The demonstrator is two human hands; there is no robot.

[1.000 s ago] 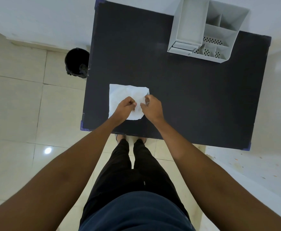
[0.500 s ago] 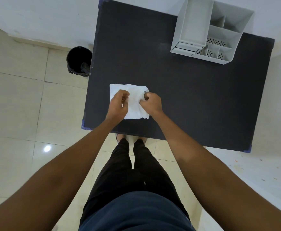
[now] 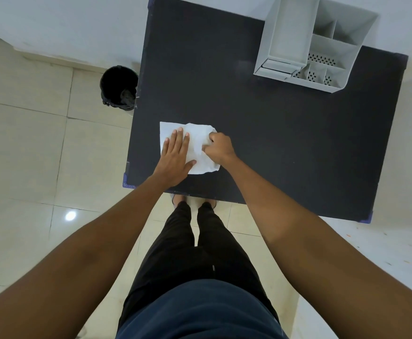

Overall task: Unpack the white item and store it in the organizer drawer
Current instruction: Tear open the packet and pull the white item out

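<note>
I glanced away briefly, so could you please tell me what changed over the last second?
The left hand let go of its pinch and now lies flat on the white wrapper. The right hand keeps gripping the crumpled right edge. The organizer and bin stayed put.

I see a black table [image 3: 285, 143] with blue corner caps standing against a white wall [image 3: 65, 25]. A black bin [image 3: 118, 88] with a dark liner sits on the cream tiled floor [image 3: 23, 143], just beside the table's left edge.
</note>
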